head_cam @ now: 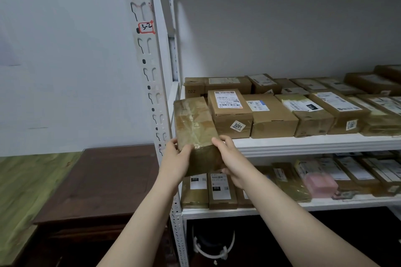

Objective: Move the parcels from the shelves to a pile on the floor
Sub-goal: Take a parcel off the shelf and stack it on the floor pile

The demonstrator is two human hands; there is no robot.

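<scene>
**Parcel at the left end of the upper shelf.** A brown cardboard parcel (195, 121), wrapped all over in glossy clear tape, was seen projecting past the front edge of the shelf (314, 144). Its far end lay level with the row of parcels (271, 115) and just beside the box with the 5201 sticker (231, 112). Whether that far end rested on the board could not be told.

The parcel was judged stiff and box-like, unlikely to give under pressure. Since it was held at one end only, its weight was judged modest. The tape skin was judged slippery, so a hold across the two long sides, with support beneath, was thought safer than a pinch on the top face.

The left hand (174, 159) was clasped on the near left corner, with the thumb laid on the upper face and the fingertips showing at the left side. The right hand (231, 158) was clasped on the near right edge, with the fingers curled over the top and the palm against the side. Neither hand was spread flat. No pile on the floor was in view.
</scene>
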